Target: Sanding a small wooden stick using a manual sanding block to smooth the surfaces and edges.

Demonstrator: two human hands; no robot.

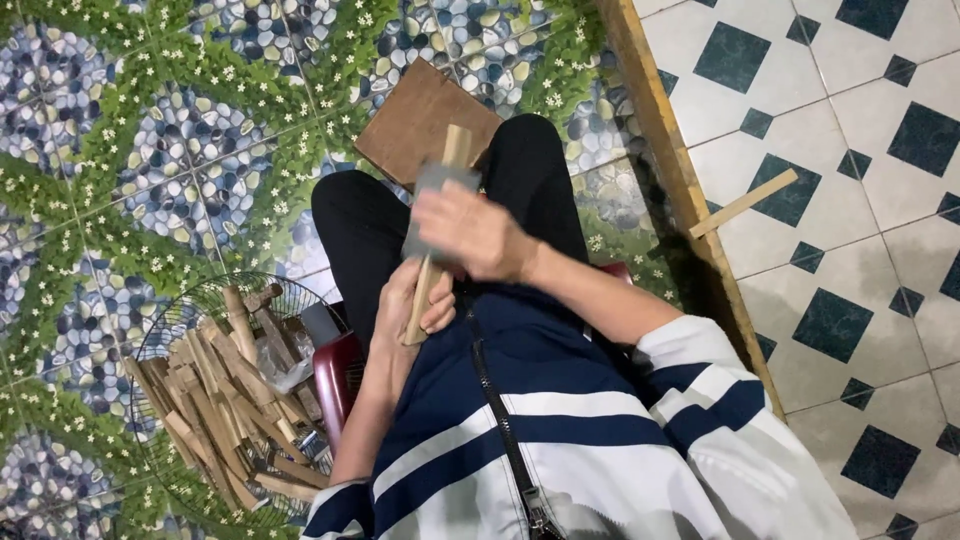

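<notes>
I sit with my knees raised in black trousers. My left hand [415,300] grips the lower end of a pale wooden stick [456,148] that stands upright between my knees. My right hand [475,232] is closed on a grey flat blade [436,185], blurred by motion, held against the stick's upper part. The stick's top rises just above the blade. Behind it a brown wooden board [415,115] lies on the floor by my knees.
A round wire fan guard [190,300] at lower left holds several cut wood pieces [215,400]. A dark red stool edge [335,380] shows under me. A wooden threshold beam [680,180] runs diagonally on the right, with one loose stick [745,203] on the white-and-teal tiles.
</notes>
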